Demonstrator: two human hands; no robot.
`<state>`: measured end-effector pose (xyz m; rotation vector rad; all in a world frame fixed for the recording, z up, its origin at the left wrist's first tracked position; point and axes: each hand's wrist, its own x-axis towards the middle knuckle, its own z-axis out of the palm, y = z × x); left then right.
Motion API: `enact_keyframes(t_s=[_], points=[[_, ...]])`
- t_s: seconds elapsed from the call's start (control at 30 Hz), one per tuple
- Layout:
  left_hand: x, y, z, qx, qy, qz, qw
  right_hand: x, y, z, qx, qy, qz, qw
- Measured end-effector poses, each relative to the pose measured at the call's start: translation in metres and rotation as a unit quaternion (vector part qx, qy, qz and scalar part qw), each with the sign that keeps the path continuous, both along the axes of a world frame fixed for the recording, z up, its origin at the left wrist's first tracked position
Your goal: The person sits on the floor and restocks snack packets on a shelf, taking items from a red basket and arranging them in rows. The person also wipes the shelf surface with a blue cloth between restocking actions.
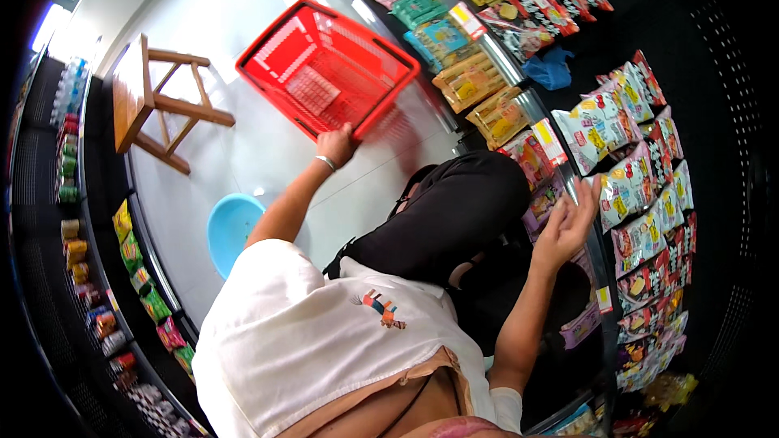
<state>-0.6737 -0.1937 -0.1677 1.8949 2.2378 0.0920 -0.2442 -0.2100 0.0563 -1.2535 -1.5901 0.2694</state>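
Note:
My left hand (pixel 337 146) is closed on the near rim of a red plastic shopping basket (pixel 365 61), where a black handle runs along the edge. The basket tilts toward me above the pale floor, and a whitish patch shows through its slots. At the right, my right hand (pixel 570 223) has its fingers stretched out beside the front edge of a black shelf, with nothing visible in it. Closest to those fingertips lies a white snack bag (pixel 626 195) with coloured print. Another white snack bag (pixel 594 131) sits just beyond it, in rows of similar white and red bags.
A wooden stool (pixel 134 97) stands at the far left. Near it on the tiled floor is a light blue basin (pixel 231 231). Stocked shelves (pixel 142 276) line the left side. A crumpled blue plastic piece (pixel 549 69) lies on the right shelf, past yellow-brown packs (pixel 468 81) on a lower tier.

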Motion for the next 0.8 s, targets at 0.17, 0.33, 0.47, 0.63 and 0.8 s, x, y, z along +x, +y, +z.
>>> enact_keyframes(t_s=[0.17,0.33,0.47,0.63,0.8], points=[[-0.110,0.078,-0.037,0.016,0.019,0.043,0.999,0.014,-0.048,0.004,-0.024,0.040,-0.049,0.998],[-0.134,0.133,-0.003,0.107,0.186,0.137,0.967,0.056,-0.118,0.020,0.041,0.075,-0.197,0.977],[-0.064,0.108,-0.027,0.208,0.039,-0.007,0.977,0.114,-0.174,-0.033,0.029,0.098,-0.368,0.924],[0.064,-0.013,-0.092,-0.293,-0.184,-0.123,0.930,0.168,-0.240,-0.191,-0.275,0.437,-0.298,0.803],[0.125,-0.049,-0.103,-0.386,-0.213,-0.174,0.880,0.155,-0.237,-0.348,-0.278,0.704,-0.171,0.631]])
